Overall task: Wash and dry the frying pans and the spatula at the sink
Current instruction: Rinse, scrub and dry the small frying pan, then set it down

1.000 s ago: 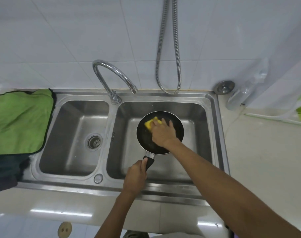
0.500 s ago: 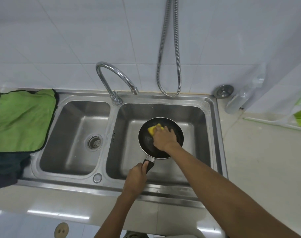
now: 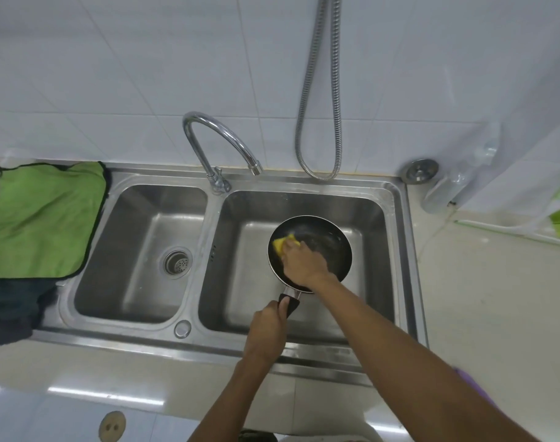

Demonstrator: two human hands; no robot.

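White tiled wall [image 3: 144, 74]: backs everything beyond both hands. A ribbed metal hose [image 3: 336, 90] hangs down it in a loop, beyond the right hand.

Pale counter [image 3: 495, 298]: glossy, running out to either side of the arms.

Double steel sink [image 3: 304, 349]: two basins, with both hands working in the right one. The left basin, left of the left hand, shows a drain strainer [image 3: 177, 260].

Green cloth [image 3: 42, 218]: spread flat well left of the left hand and lapping the sink rim, with a dark cloth [image 3: 7, 307] just nearer. These are probably the drying gear.

Faucet [image 3: 221, 138]: curved spout ending beyond the hands. No water is seen running.

Frying pan [image 3: 333, 247]: dark, held low in the right basin. It is the only pan in view, and no spatula is visible.

Left hand [image 3: 266, 330]: fingers wrapped round the black handle [image 3: 290, 303], on the near side of the pan. A firm grip should stop the pan swivelling under the scrub, though a soapy handle may slip.

Right hand [image 3: 304, 263]: fingers curled over the yellow sponge [image 3: 285, 244], pressing it on the pan's inner floor, left side. This is judged to be the washing step, early in the task. Overlapping circles out to the wall and rim, then the underside, would do it well.

Sink plug [image 3: 420, 170]: metal, lying on the counter beyond and right of the right hand.
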